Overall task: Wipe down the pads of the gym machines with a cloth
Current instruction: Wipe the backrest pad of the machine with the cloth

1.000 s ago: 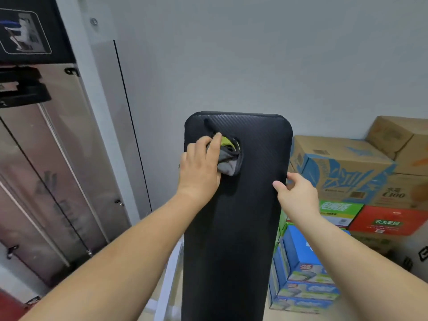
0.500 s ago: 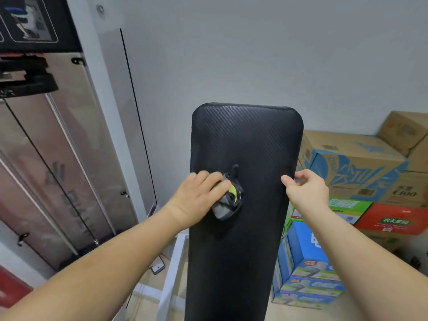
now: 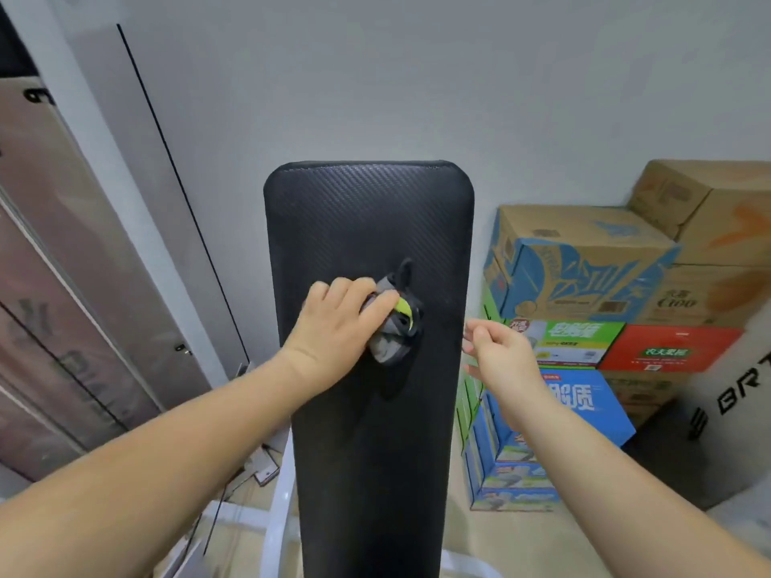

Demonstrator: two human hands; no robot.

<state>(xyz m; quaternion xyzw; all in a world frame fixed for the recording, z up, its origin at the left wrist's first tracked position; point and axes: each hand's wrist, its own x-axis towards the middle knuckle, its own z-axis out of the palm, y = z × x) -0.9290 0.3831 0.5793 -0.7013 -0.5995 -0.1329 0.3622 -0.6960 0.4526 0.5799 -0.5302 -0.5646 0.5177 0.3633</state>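
A long black textured bench pad (image 3: 367, 210) stands tilted up in front of me, its rounded top edge near the wall. My left hand (image 3: 338, 323) presses a bunched grey and black cloth (image 3: 394, 331) with a yellow-green patch against the middle of the pad. My right hand (image 3: 500, 352) hovers just off the pad's right edge, fingers loosely spread and holding nothing.
A mirrored machine housing (image 3: 75, 294) with cables fills the left side. Stacked cardboard and coloured boxes (image 3: 584, 264) stand at the right against the grey wall. A white metal frame (image 3: 279, 519) runs under the pad on a tan floor.
My left hand has dragged the cloth down the pad from near its top to its middle. My right hand has let go of the pad's right edge and now floats beside it.
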